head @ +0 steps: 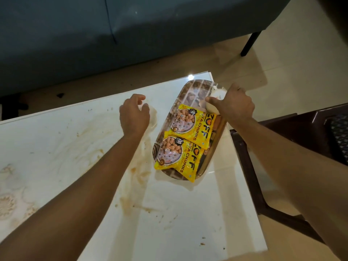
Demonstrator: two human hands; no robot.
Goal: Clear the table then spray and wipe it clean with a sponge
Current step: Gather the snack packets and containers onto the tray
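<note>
Reaching over the far corner of the white bench point(188, 213), the right hand point(235, 104) wraps its fingers around a small white bottle point(213, 102) that lies at the far end of an oval brown tray point(190, 91). The bottle's cap end points away from the person, and most of its body is hidden under the palm.

The tray sits between the two hands and slightly nearer than both. It holds two yellow packets of soya chunks point(180, 140), one overlapping the other, which cover most of the tray's near half. Something orange point(216, 123) shows under the far packet just below the right hand; what it is cannot be told.

The left hand point(134, 113) hovers just left of the tray with fingers curled loosely around a thin, pale, crumpled piece point(153, 115), perhaps plastic or tissue, which rests on the bench beside the tray's left rim.

Brown stains and smears point(131, 176) streak the bench below the left forearm and further to its left. A dark chair point(301, 138) stands to the right of the right arm, and a grey sofa point(94, 34) lies beyond both hands.
</note>
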